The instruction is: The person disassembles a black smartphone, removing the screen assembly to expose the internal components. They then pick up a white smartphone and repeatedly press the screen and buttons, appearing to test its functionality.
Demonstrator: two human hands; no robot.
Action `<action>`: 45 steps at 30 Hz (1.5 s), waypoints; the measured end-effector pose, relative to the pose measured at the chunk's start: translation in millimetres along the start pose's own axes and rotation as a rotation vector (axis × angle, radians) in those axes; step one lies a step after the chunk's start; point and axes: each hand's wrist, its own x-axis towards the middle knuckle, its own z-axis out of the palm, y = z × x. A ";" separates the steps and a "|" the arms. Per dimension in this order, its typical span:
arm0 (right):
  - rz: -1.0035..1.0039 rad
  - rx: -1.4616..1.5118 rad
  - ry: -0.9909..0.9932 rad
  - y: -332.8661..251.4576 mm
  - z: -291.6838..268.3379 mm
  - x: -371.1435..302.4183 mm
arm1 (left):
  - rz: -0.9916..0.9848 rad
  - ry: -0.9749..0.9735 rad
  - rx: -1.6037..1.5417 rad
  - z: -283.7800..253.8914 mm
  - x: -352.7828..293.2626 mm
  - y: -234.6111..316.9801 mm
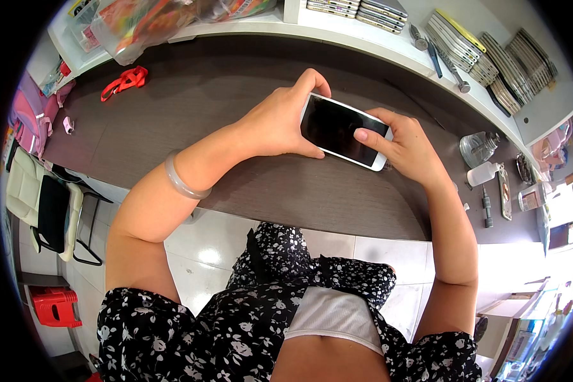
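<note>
Floral top (254, 325), white phone (337, 126) in both hands' fingers (312, 80) (377, 140), illegible jar label (530, 199)

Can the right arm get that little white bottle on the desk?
Probably yes, but the right grip is busy holding the white phone and would need to let go. The white bottle is off to the right, and the desk between looks mostly free.

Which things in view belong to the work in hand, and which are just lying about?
In use:
phone, held by the left hand and right hand

Apparently just lying about:
red strap
white bottle
clear jar
small grey tool
</note>
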 end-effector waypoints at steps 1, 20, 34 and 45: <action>0.007 -0.005 -0.007 -0.2 -0.4 -0.3 | -0.017 -0.008 -0.003 -0.3 0.0 0.7; 0.009 -0.103 -0.001 -5.6 -0.7 -1.9 | -0.042 -0.025 0.022 -0.6 -0.2 1.5; 0.015 -0.082 -0.011 -8.4 -0.6 -1.8 | -0.023 -0.013 0.031 0.0 -0.3 -0.2; 0.023 -0.073 -0.018 -7.2 -0.9 -2.3 | -0.046 -0.022 0.030 0.1 0.2 0.2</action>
